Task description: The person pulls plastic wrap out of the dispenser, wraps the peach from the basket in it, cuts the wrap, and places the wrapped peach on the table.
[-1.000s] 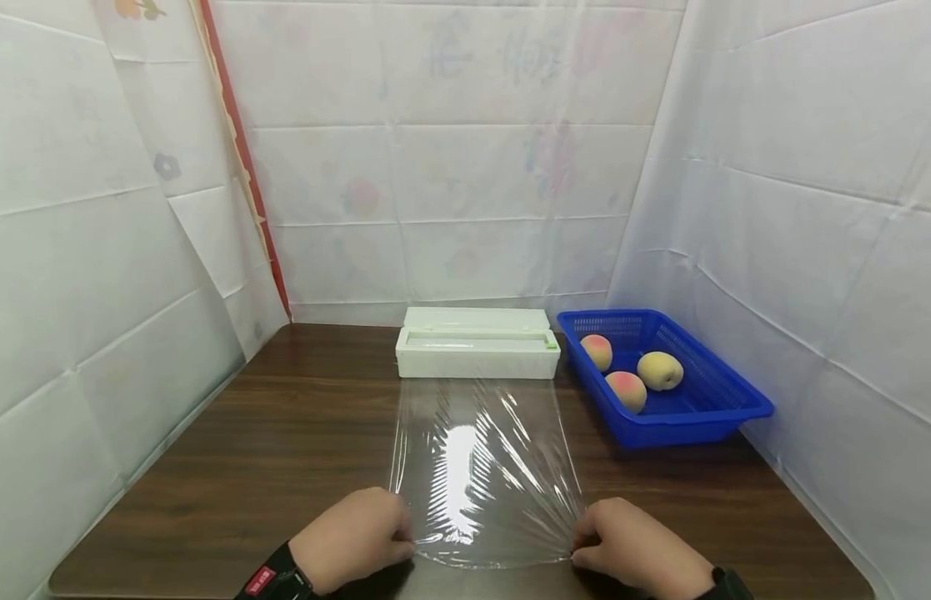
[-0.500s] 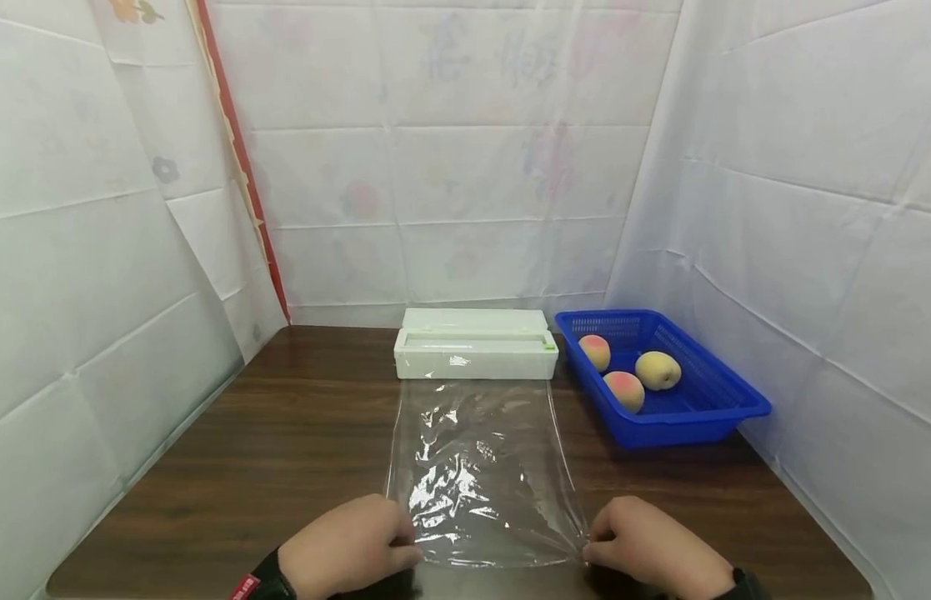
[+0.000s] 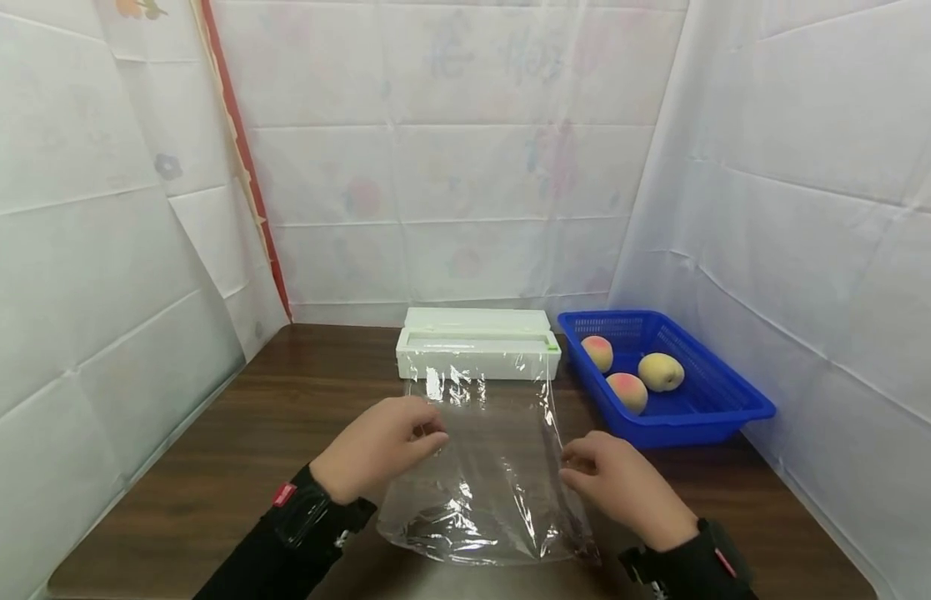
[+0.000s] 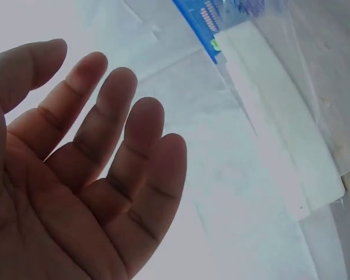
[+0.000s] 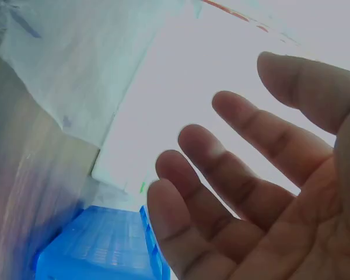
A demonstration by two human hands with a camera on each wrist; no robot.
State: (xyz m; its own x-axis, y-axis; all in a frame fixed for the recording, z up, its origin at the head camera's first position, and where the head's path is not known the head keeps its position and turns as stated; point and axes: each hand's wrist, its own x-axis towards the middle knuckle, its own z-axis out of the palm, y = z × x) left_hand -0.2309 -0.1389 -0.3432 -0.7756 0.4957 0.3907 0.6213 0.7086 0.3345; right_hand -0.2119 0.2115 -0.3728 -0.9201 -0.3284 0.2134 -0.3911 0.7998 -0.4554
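Note:
A sheet of clear cling film [image 3: 488,467] runs from the pale green cling film box [image 3: 478,363] toward the table's near edge, its front end lying loose and wrinkled. Over the sheet's left side hovers my left hand [image 3: 386,442], fingers relaxed and bent a little, holding nothing. My right hand [image 3: 623,483] is above the sheet's right edge, likewise with loose fingers and nothing held. Both wrist views show bare palms: the left hand's fingers [image 4: 143,122] and the right hand's fingers [image 5: 201,143] are spread apart. The box lid is raised at the back.
A blue plastic basket [image 3: 705,417] holding two pinkish peaches and a yellow peach [image 3: 661,372] stands to the right of the box. Dark wooden table [image 3: 285,442] surrounds the sheet. White cloth walls [image 3: 465,167] enclose the back and both sides.
Both hands have let go of the film's front corners and risen, moving forward; the left also went right. The film's near end now lies free. Box and basket have stayed put.

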